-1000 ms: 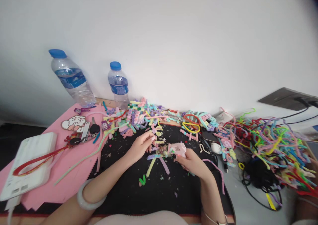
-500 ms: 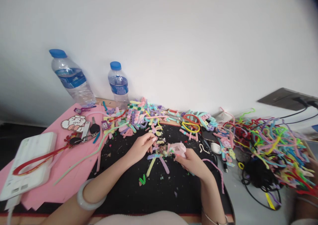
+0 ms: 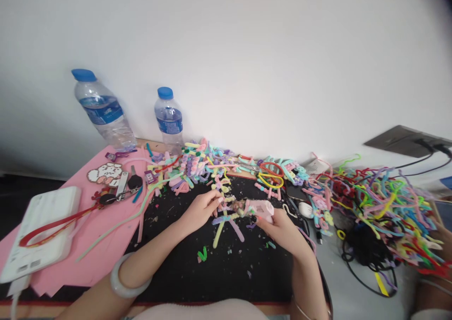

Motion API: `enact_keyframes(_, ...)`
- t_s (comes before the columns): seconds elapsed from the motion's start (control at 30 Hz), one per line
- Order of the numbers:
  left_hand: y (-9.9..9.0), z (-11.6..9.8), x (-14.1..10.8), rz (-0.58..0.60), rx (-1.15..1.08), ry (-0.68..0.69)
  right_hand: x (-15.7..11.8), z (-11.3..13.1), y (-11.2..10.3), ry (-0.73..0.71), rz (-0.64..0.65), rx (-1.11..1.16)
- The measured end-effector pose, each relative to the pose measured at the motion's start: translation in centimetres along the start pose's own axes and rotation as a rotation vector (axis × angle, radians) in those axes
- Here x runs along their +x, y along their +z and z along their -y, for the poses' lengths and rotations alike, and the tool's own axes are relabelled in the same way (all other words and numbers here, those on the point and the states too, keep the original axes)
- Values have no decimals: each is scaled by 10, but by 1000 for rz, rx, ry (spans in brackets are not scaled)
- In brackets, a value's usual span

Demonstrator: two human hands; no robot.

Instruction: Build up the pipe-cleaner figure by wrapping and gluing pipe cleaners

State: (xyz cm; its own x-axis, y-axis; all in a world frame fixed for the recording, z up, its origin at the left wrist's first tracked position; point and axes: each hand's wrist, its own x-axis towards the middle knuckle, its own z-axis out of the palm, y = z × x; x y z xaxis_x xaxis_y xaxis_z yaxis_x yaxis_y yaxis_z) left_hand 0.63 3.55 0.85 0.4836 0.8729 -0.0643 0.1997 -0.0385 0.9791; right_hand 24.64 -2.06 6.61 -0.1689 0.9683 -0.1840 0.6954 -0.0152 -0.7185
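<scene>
My left hand (image 3: 208, 204) is closed in a pinch at the centre of the black mat. It grips a small pipe-cleaner piece (image 3: 226, 220) with yellow and purple fuzzy strips sticking out toward me. Wrapped around a pale pink handheld tool (image 3: 260, 209) is my right hand (image 3: 278, 225). The tool's brownish, fluff-covered end points left, close beside the piece; I cannot make out its exact kind. A bent green pipe cleaner (image 3: 202, 254) lies in front of my hands. Bits of fluff are scattered over the mat (image 3: 183, 277).
Behind my hands is a heap of pastel pipe-cleaner shapes (image 3: 197, 167), with scissors (image 3: 271, 176). Two water bottles (image 3: 170, 122) stand by the wall. Pink sheets (image 3: 106, 249), a white power bank (image 3: 38, 235) and keys (image 3: 134, 182) lie left. Loose pipe cleaners (image 3: 384, 202) pile up right.
My right hand has moved right with the pink tool. The fuzzy strips of the piece have shifted slightly right; my left hand stays nearly in place.
</scene>
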Motion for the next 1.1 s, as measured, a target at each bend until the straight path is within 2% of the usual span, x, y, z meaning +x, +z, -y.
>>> enact_keyframes(0.13, 0, 0, 0, 6, 14, 2, -2, -9, -9, 33, -108, 17)
enact_keyframes(0.3, 0, 0, 0, 4, 19, 4, 5, -21, -17, 38, -269, -149)
enact_keyframes(0.43, 1, 0, -1, 3, 24, 7, 19, -42, -11, -48, -346, -282)
enact_keyframes(0.53, 0, -2, -1, 2, 26, 12, 25, -54, -4, -89, -343, -339)
enact_keyframes(0.63, 0, -2, -1, 4, 28, 19, 25, -51, -4, -157, -427, -380)
enact_keyframes(0.73, 0, -3, -1, 6, 37, 21, 22, -32, -4, -257, -522, -309)
enact_keyframes(0.8, 0, -3, -1, 12, 47, 24, 22, -16, 0, -319, -486, -225)
enact_keyframes(0.93, 0, -6, -2, 36, 65, 33, 28, 11, 19, -433, -311, -154)
enact_keyframes(1.1, -1, -10, -3, 53, 100, 42, 39, 22, 38, -492, -194, -139)
